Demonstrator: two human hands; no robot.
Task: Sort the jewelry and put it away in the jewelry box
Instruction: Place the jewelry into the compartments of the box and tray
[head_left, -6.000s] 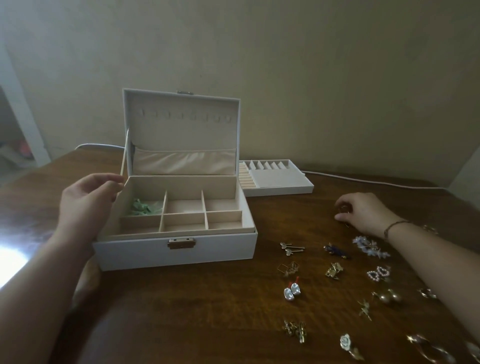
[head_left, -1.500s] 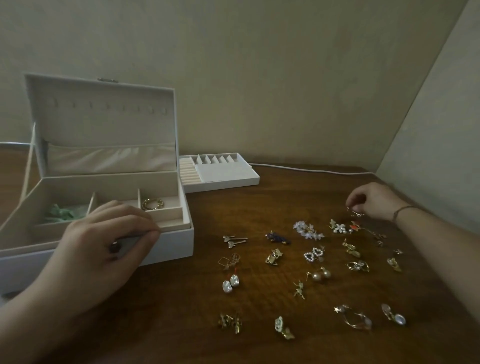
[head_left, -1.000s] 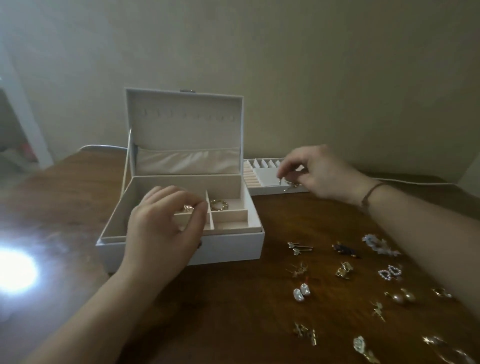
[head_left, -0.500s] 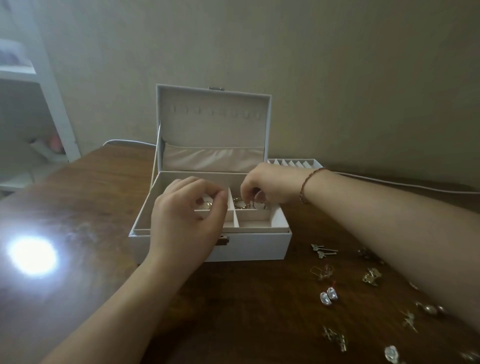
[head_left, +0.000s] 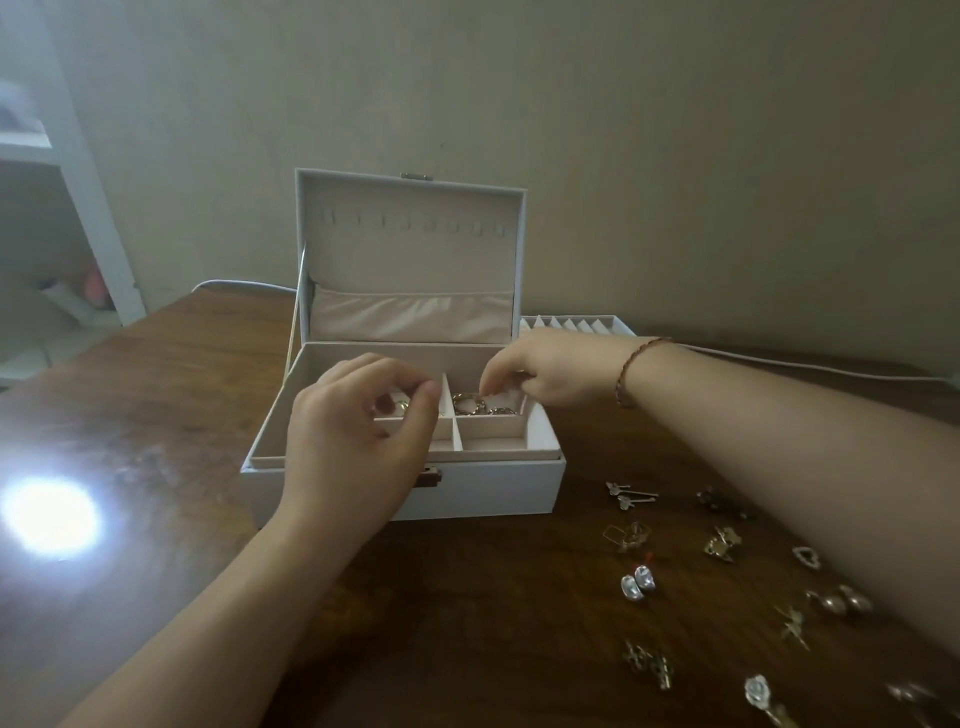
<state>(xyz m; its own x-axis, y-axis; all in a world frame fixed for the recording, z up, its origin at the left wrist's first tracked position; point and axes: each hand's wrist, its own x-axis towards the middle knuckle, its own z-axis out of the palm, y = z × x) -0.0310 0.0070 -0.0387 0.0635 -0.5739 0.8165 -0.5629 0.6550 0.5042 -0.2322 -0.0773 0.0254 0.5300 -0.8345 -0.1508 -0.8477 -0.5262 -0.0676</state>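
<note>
Both hands have been brought over the open jewelry box (head_left: 483, 488), where a second and a half ago the right hand (head_left: 550, 371) was out among the loose pieces on the table (head_left: 171, 415) and only the left hand (head_left: 353, 447) was near the box. The right hand's fingertips are now pressed together just above the back-right compartment, where several gold rings (head_left: 475, 404) already lie; whether a piece is still pinched there or has just been let go cannot be told, since the fingertips are small and dim. The left hand's fingers are curled over the back-middle compartment, thumb and forefinger drawn together; a small gold piece (head_left: 402, 406) is glimpsed beneath them, but it is unclear whether it is held.

Rings are thus being gathered into the rear compartments, so sorting is judged well begun. Much remains: earrings (head_left: 638, 583) and other scattered pieces are still spread on the table to the right of the box. A separate ring tray (head_left: 597, 325) stands behind the box, unused so far.
</note>
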